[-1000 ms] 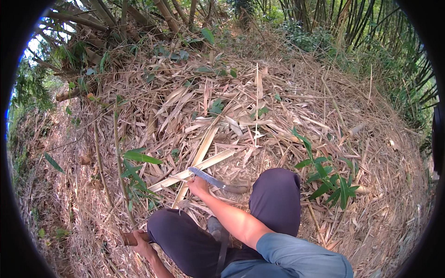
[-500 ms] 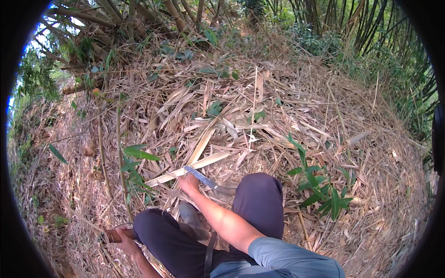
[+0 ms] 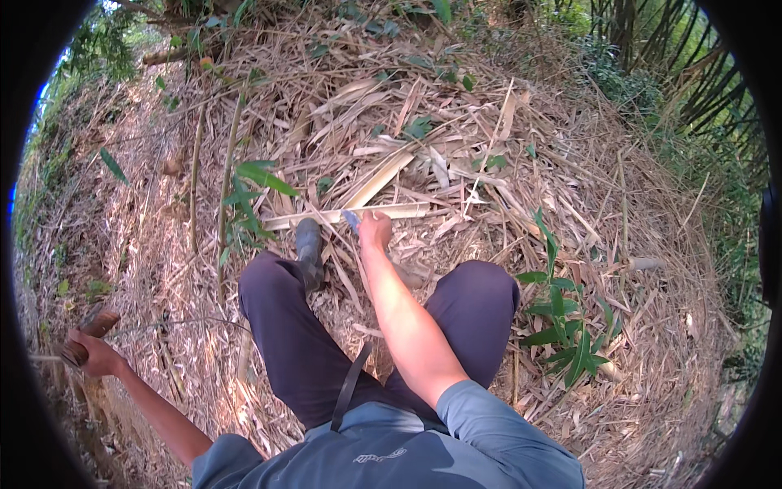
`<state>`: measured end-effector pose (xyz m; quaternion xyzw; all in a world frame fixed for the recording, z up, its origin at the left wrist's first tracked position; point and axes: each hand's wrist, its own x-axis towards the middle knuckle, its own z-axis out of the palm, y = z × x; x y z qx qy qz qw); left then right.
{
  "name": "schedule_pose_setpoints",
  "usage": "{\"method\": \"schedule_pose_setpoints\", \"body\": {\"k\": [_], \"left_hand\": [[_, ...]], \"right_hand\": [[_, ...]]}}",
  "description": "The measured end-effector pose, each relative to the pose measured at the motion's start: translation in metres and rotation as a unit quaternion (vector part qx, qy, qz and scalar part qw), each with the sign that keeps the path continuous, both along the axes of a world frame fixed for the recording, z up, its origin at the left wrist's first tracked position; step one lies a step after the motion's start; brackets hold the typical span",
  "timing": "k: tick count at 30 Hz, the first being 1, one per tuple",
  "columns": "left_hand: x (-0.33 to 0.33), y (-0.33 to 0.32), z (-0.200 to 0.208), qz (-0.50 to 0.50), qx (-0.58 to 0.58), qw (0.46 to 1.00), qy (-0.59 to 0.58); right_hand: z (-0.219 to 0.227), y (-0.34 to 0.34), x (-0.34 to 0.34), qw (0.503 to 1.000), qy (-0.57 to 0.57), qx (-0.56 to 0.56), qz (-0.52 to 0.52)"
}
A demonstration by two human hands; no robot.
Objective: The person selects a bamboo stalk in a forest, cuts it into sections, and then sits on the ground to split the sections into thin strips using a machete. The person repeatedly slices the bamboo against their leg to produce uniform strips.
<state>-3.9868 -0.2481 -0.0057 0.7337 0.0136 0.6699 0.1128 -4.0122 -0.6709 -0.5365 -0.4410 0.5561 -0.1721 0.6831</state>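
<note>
My left hand [image 3: 99, 355] is out at the far left, fingers wrapped round a short, thick brown piece [image 3: 101, 324] that looks like wood or a bamboo shoot. What joins it at its lower end is blurred. Ahead of my knees, my right hand [image 3: 375, 231] is closed on a long blue-grey knife [image 3: 351, 219]. One end shows left of the fist; the part towards my right knee is smeared by motion. Beside that fist, a pale dry bamboo sheath strip [image 3: 403, 210] lies across the litter. Another yellowish strip [image 3: 381, 178] slants away behind it.
Dry bamboo leaves and sheaths cover the sloping ground. My boot [image 3: 309, 244] stands near the pale strip. Thin upright stems [image 3: 228, 175] rise at the left, and a leafy green shoot [image 3: 562, 318] grows right of my knee. Bamboo clumps [image 3: 692, 73] stand at the far right.
My left hand has swung outward to the left, carrying the brown piece away from my knee. My right hand still grips the knife beside the strip. The view has tilted downward.
</note>
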Motion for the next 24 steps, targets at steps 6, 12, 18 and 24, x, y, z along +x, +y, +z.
{"method": "schedule_pose_setpoints", "body": {"k": [6,12,18,24], "left_hand": [[0.010,-0.010,0.017,0.014,0.104,0.976,0.192],[0.054,-0.106,-0.142,-0.007,0.220,0.827,0.517],[0.028,-0.099,-0.327,0.032,0.210,0.667,0.714],[0.020,0.024,-0.446,0.003,0.148,0.615,0.774]], "right_hand": [[0.035,-0.006,-0.011,0.971,-0.154,0.183,0.011],[-0.020,-0.028,-0.056,0.994,0.014,0.111,0.002],[-0.044,0.002,-0.111,0.936,0.247,-0.074,0.241],[-0.034,0.037,-0.135,0.808,0.344,-0.162,0.449]]}}
